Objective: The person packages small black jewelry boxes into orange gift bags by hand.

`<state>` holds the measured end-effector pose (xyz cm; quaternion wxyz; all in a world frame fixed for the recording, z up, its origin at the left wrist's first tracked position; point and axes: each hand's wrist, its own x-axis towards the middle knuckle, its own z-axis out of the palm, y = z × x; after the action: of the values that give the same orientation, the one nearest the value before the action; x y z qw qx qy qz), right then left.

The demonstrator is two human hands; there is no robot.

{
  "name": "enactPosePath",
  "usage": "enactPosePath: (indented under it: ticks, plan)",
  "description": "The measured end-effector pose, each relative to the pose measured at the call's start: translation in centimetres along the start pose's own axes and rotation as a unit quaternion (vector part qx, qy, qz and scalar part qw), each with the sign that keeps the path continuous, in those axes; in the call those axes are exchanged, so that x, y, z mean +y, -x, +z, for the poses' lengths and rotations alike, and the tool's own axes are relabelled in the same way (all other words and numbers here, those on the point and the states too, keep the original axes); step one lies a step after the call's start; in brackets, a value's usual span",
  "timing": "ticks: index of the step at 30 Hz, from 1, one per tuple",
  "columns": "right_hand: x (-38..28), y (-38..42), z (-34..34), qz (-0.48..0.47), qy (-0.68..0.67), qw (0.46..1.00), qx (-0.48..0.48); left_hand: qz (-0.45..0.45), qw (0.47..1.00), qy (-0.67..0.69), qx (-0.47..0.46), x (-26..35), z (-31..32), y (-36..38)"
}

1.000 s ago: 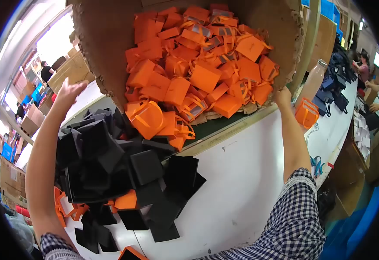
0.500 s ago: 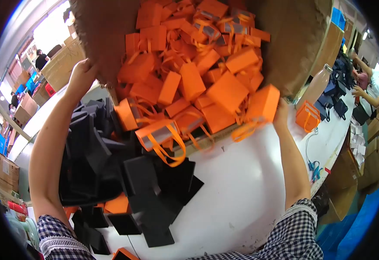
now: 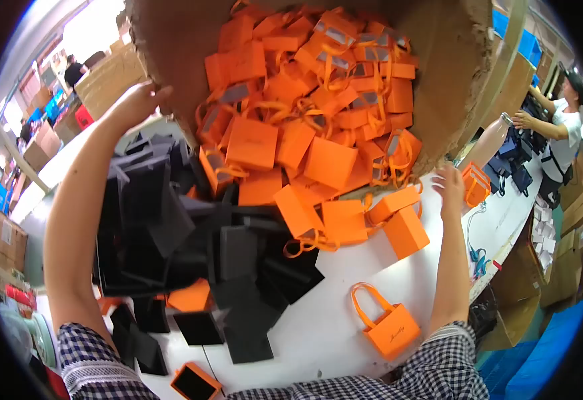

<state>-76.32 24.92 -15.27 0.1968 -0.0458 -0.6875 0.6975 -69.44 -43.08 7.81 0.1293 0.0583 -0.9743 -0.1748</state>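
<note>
A large cardboard box is tipped toward me, its mouth full of small orange gift bags with ribbon handles. My left hand grips the box's left edge, its fingertips partly hidden by the cardboard. Beside the lower right edge of the box is my right hand, open, with fingers apart and nothing in it. Several orange bags have spilled onto the white table below the mouth. One orange gift bag with printed lettering lies near my right forearm. Left of the box is a heap of black box pieces.
A pale bottle and another orange bag stand on the table at right, near blue scissors. A co-worker stands farther right by dark bags. An orange tray-like box lies at the front edge.
Orange bags have slid out onto the table, one landing near me. My right hand has come away from the bags at the box's edge. The co-worker now reaches toward the bottle.
</note>
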Motion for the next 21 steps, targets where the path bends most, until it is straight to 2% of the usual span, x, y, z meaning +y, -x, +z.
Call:
enactPosePath:
  ticks: [1,2,3,4,6,7,8,9,10,12,13,15,16,17,18,19,21]
  plan:
    - [0.4,0.6,-1.6,-0.027,-0.044,0.997,0.05,0.04,0.997,-0.002,0.058,2.6,-0.3,3.4]
    - [0.5,1.5,-2.1,-0.051,-0.09,0.99,0.096,0.078,0.992,-0.043,0.088,1.6,-0.7,4.1]
    - [0.3,2.1,-2.5,-0.061,-0.116,0.985,0.113,0.112,0.981,-0.011,0.157,0.6,-0.3,5.1]
    - [-0.6,3.2,-1.5,-0.099,-0.13,0.98,0.114,0.132,0.978,0.03,0.157,2.8,-0.7,8.1]
    - [-5.0,5.8,3.4,-0.135,-0.128,0.978,0.094,0.152,0.973,-0.038,0.171,6.5,-1.4,13.1]
    - [-6.0,6.2,5.8,-0.19,-0.122,0.973,0.053,0.146,0.974,-0.065,0.162,8.0,-1.7,15.7]
    - [-8.0,7.1,9.1,-0.209,-0.15,0.966,0.024,0.181,0.967,-0.08,0.162,7.4,-2.2,17.8]
    - [-9.9,8.8,12.5,-0.222,-0.169,0.96,-0.007,0.172,0.969,-0.099,0.147,9.3,-3.1,20.8]
    - [-11.1,10.1,16.1,-0.251,-0.104,0.957,-0.097,0.163,0.968,-0.125,0.145,9.4,-3.7,23.0]
    - [-14.4,15.1,21.8,-0.287,-0.039,0.909,-0.298,0.161,0.959,-0.17,0.159,8.3,-5.4,28.1]
    - [-16.4,18.7,23.7,-0.285,-0.029,0.866,-0.409,0.164,0.954,-0.185,0.169,7.1,-6.1,31.0]
    - [-18.7,24.7,23.0,-0.471,0.131,0.683,-0.543,0.06,0.982,-0.161,0.074,5.9,-7.6,38.6]
    - [-18.4,26.7,21.9,-0.513,0.157,0.597,-0.596,0.015,0.991,-0.128,0.042,4.5,-7.3,42.5]
    - [-18.0,28.5,20.1,-0.537,0.182,0.525,-0.634,0.01,0.992,-0.122,0.003,3.0,-6.7,46.7]
    - [-17.6,30.4,18.5,-0.555,0.199,0.449,-0.671,-0.092,0.981,-0.148,-0.081,2.4,-5.8,50.7]
    - [-17.3,32.2,16.6,-0.554,0.216,0.393,-0.701,-0.157,0.971,-0.132,-0.124,2.0,-4.7,54.0]
    - [-14.7,35.1,15.5,-0.569,0.221,0.358,-0.707,-0.267,0.941,-0.15,-0.142,-1.4,-1.4,58.7]
